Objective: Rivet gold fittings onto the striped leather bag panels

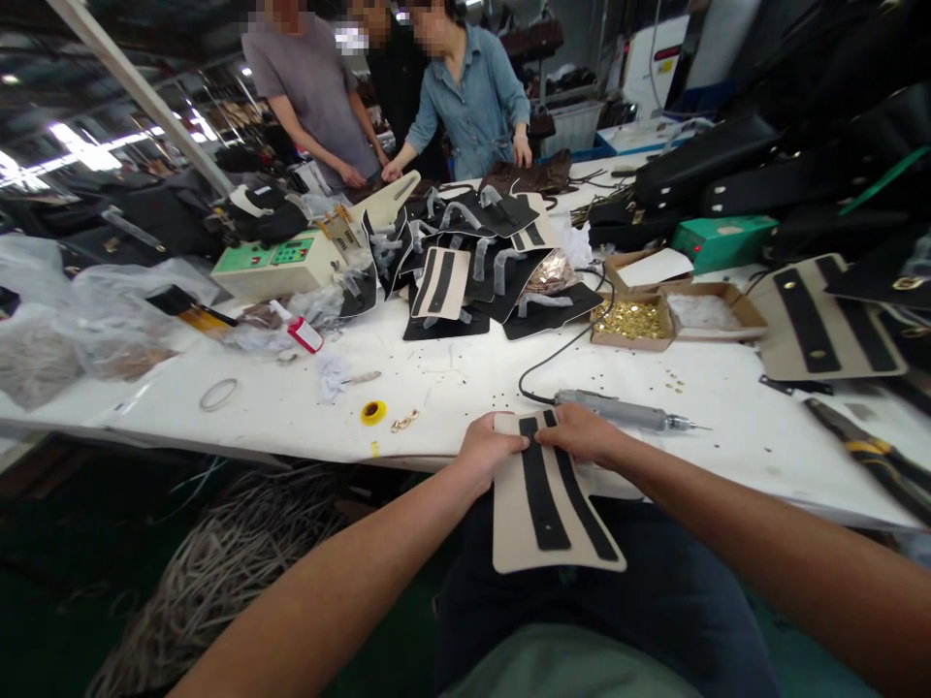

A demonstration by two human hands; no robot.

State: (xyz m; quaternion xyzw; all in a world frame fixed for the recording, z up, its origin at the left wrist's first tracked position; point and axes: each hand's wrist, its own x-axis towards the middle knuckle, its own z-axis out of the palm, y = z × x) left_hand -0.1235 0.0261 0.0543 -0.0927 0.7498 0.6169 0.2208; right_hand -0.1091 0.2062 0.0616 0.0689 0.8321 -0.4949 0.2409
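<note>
While both forearms (364,557) slant inward from the lower corners of my view, the left hand (486,451) and the right hand (582,433) come close together at the front of the white table (727,388). I see each closed on the far end of a beige panel (574,509), thumb on top near the black strips (542,490), the other fingers largely hidden. The panel's near end reaches out over the lap (676,582). Just beyond the right hand lies a grey electric screwdriver (618,411).

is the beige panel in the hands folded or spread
Spread: the beige panel shows its broad face, two black strips running lengthwise without a visible fold.
</note>
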